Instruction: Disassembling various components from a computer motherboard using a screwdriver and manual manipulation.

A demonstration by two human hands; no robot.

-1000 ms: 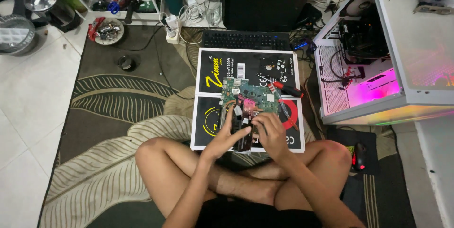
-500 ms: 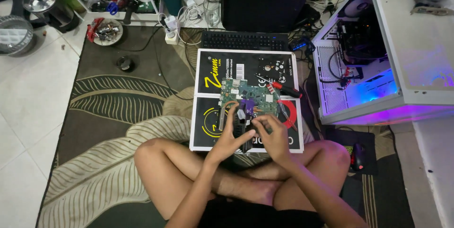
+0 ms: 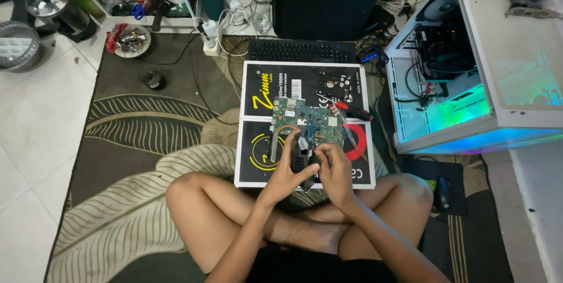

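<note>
Two hands: left (image 3: 288, 171), right (image 3: 333, 168). One circuit board (image 3: 305, 121). Two black boxes (image 3: 302, 86), (image 3: 258, 154). One keyboard (image 3: 302, 51). One screwdriver (image 3: 350, 110). One mouse (image 3: 444, 192). One lit PC case (image 3: 469, 101).

A black keyboard (image 3: 302, 51) lies on the patterned rug (image 3: 146, 130), just behind a black box (image 3: 305, 124). A red-handled screwdriver (image 3: 352, 110) rests on that box. To the right stands an open white computer case (image 3: 469, 83), lit green and blue inside. A black mouse (image 3: 444, 192) sits on a dark pad beside it. At upper left, a dish of small parts (image 3: 130, 40) sits at the rug's edge.
</note>
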